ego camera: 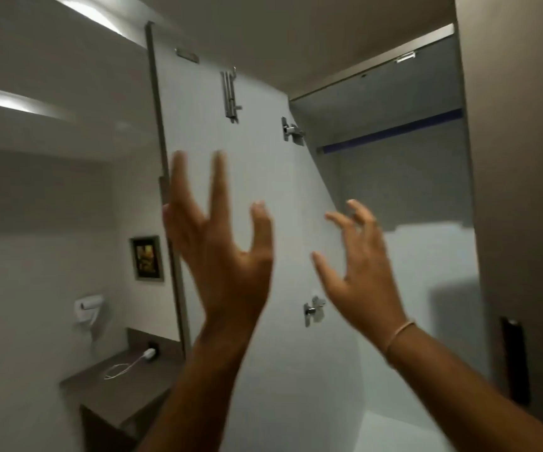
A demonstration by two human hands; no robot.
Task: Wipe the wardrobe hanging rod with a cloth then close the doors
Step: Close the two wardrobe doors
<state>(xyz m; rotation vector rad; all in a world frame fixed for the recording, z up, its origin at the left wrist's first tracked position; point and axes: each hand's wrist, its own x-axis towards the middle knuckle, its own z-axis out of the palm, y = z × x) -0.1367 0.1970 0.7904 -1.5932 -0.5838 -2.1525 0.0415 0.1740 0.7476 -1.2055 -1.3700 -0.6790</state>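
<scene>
Left hand (221, 256): raised before the open wardrobe door (263, 177), fingers spread, grip empty.
Right hand (358, 272): raised beside it, fingers curled loosely apart, holding nothing — a thin band on the wrist.
Wardrobe door: swung open to the left, inner face showing, two metal hinges (291, 130) on its edge.
Hanging rod (394, 130): dark blue bar high inside the wardrobe, above and right of both hands — untouched.
Desk (123, 383): lower left, a white cable lying on it.
</scene>
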